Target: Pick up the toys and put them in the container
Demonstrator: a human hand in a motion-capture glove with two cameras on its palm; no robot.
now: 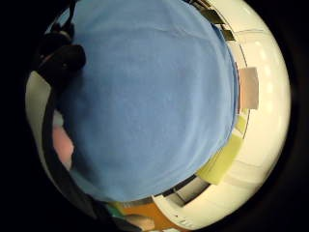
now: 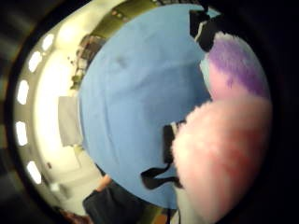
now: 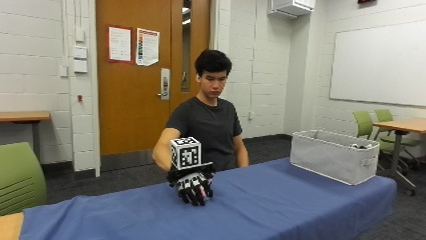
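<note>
At the blue-clothed table [image 3: 286,200] my gloved right hand [image 3: 193,187] hangs fingers-down just above the cloth, left of the middle. Its fingers curl round a fluffy pink and purple plush toy [image 2: 224,154], which sits right against the palm in the thumb side view. A bit of the pink toy [image 1: 63,145] shows at the edge of the little finger side view. From outside the hand hides nearly all of the toy. The grey fabric container [image 3: 329,160] stands at the table's far right end, well away from the hand, with something dark [image 3: 360,146] at its rim.
Blue cloth [image 1: 154,96] fills the space under the palm. A green chair [image 3: 16,175] stands off the table's left end. Two green chairs [image 3: 373,125] and a wooden table [image 3: 406,125] stand beyond the container.
</note>
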